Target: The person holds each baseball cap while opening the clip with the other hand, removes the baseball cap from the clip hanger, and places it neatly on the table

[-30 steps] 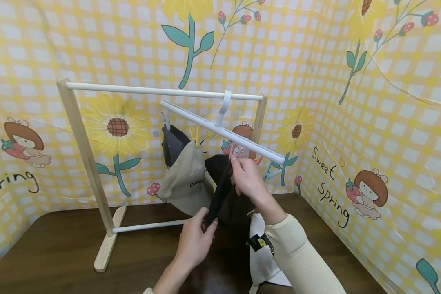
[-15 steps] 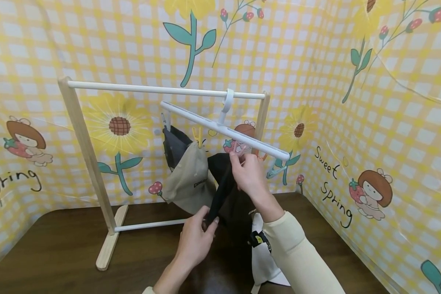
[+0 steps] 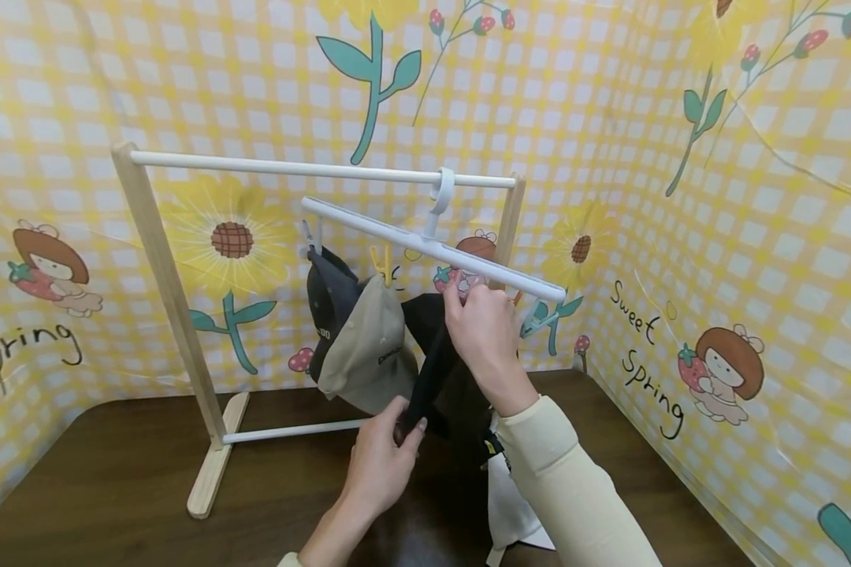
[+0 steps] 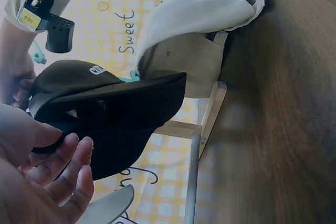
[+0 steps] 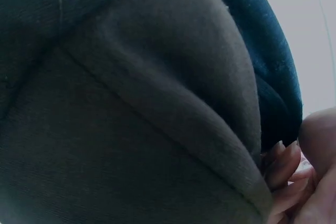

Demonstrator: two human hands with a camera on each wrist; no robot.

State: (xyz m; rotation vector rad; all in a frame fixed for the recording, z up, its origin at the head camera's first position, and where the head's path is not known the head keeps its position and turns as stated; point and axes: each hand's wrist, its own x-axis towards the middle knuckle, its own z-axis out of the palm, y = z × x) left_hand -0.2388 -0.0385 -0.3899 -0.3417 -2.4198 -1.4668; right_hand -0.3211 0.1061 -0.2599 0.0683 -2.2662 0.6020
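A black cap [image 3: 432, 382] hangs between both hands below the white hanger [image 3: 425, 244]. My left hand [image 3: 379, 468] pinches its lower edge; the left wrist view shows thumb and fingertips on the cap's dark cloth. Higher up, my right hand [image 3: 484, 339] pinches the cap's upper edge just under the hanger bar, largely covering a pink clip. Dark cloth fills most of the right wrist view, with the right fingertips [image 5: 286, 163] at its edge. To the left, a beige cap [image 3: 372, 339] hangs from a yellow clip [image 3: 386, 266], overlapping a dark grey cap [image 3: 329, 291].
The hanger hooks over the white rail [image 3: 291, 167] of a wooden rack [image 3: 166, 283], its right end tilted down. A light-coloured cap [image 4: 194, 17] hangs low on the right, partly behind the right sleeve. A turquoise clip [image 3: 541, 321] dangles at the hanger's right end.
The hanger's right end has risen slightly. My right hand has turned and now covers the pink clip. The dark grey cap has swung left and shows more; my left hand stays nearly still.
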